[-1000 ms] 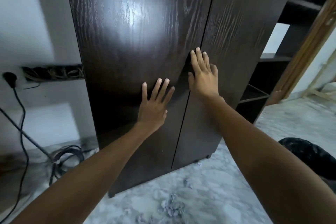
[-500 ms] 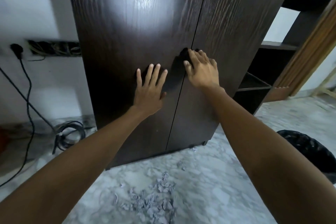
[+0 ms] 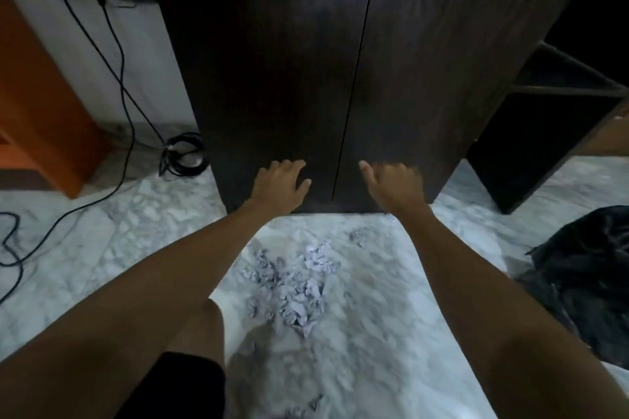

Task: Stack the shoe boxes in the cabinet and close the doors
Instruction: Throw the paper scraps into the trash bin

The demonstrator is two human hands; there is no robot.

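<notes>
Marble floor (image 3: 374,333); both hands (image 3: 282,180) low, loose.

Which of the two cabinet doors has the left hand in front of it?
The left door, left of the centre seam; the left hand is low on it, while the right hand is before the right door.

Single head-mounted wide-angle view, pitched forward and steeply down from above the person's arms. Strong barrel distortion is seen at the edges. The left hand (image 3: 281,181) and right hand (image 3: 391,182) are framed mid-picture, near the lens at arm's reach. Directly beyond the hands, the cabinet (image 3: 272,61) fills the upper centre, close up, its top cut off. Below the hands, the marble floor (image 3: 357,333) is covered down to the bottom edge. No second view is given, so no overlap is shared.
</notes>
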